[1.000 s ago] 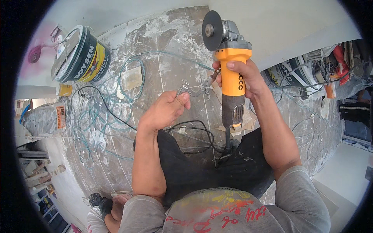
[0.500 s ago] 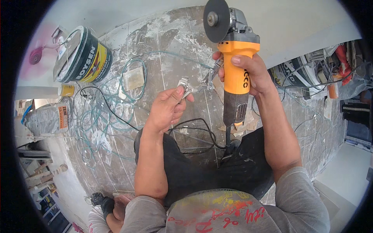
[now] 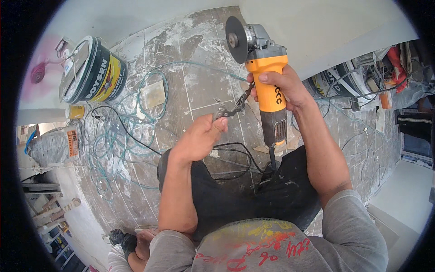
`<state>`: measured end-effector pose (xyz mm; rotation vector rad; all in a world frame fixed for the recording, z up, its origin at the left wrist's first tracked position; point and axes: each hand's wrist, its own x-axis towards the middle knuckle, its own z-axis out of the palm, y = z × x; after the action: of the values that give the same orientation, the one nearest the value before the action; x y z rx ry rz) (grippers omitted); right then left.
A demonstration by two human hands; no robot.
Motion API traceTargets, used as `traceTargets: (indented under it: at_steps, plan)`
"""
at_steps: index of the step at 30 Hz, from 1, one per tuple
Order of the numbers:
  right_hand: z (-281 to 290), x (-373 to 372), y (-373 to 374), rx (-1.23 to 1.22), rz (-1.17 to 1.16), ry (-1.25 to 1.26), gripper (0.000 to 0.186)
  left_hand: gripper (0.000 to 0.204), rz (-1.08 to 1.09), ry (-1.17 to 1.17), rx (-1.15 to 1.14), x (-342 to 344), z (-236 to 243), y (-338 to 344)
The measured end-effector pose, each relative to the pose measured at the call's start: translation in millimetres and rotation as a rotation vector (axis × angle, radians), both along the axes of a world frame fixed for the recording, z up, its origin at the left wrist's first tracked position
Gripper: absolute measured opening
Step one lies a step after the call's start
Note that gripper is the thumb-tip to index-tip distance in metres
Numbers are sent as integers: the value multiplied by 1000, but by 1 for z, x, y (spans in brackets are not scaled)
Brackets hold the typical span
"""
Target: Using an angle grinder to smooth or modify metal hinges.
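Note:
My right hand (image 3: 282, 86) is wrapped round the yellow and black body of an angle grinder (image 3: 273, 100). The grinder stands upright, its dark cutting disc (image 3: 236, 40) at the top left and its cord running from the bottom. A jointed metal piece (image 3: 239, 103) spans the gap between my hands; its exact kind is unclear. My left hand (image 3: 201, 137) is closed on its lower end. The upper end reaches the right hand's fingertips beside the grinder, where the grip is partly hidden.
A dark paint bucket (image 3: 100, 72) stands at the far left, above a plastic-wrapped sack (image 3: 54, 147). Teal cord (image 3: 106, 149) lies tangled over the stained floor tiles. Buckets and clutter (image 3: 351, 81) line the right wall. At lower left, a gloved hand (image 3: 123, 239) shows beside another person's sleeve.
The grinder and my right hand have come slightly down and left. My left hand has moved a little right and lower, and the metal piece has turned, showing a darker side.

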<state>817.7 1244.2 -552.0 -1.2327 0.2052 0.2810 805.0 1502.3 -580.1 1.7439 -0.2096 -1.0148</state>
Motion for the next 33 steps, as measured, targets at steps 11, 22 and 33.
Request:
traceTargets:
  at_steps: [11, 22, 33]
  plan:
    - [-25, 19, -10, -201, -70, -181, 43, 53, 572, -106, -21, 25, -35, 17]
    - [-119, -7, -3, -475, -15, 280, 42, 43, 763, -108, -252, 40, -54, 12]
    - [-122, -1, 7, -911, -51, -36, 54, 27, 630, -361, -63, 33, -46, 7]
